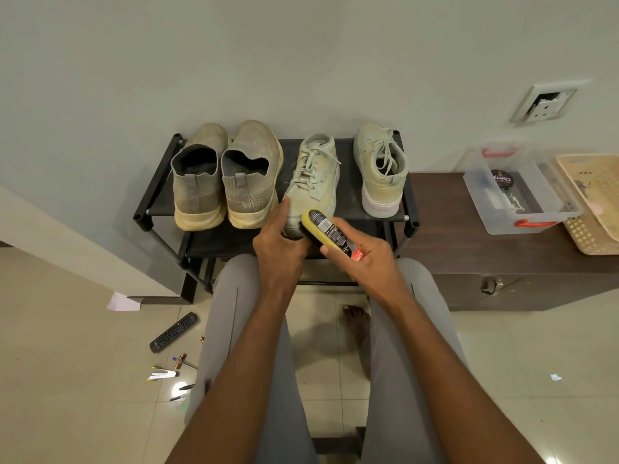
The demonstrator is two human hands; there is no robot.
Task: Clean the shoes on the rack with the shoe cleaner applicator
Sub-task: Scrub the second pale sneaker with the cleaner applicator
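Note:
A black shoe rack (157, 199) stands against the wall with several shoes on its top shelf. Two beige knit slip-ons (197, 182) (253, 175) sit at the left, heels toward me. A pale green lace-up sneaker (315, 175) lies tilted in the middle, and its mate (380, 169) stands at the right. My left hand (279, 244) grips the near end of the tilted sneaker. My right hand (363, 259) holds the shoe cleaner applicator (326, 229), its yellow sponge end against that sneaker's near end.
A dark wooden cabinet (502, 262) stands right of the rack, bearing a clear plastic box (516, 195) and a beige basket (596, 202). A wall socket (546, 102) is above. A remote (174, 331), pens (174, 373) and paper (124, 301) lie on the tiled floor at the left.

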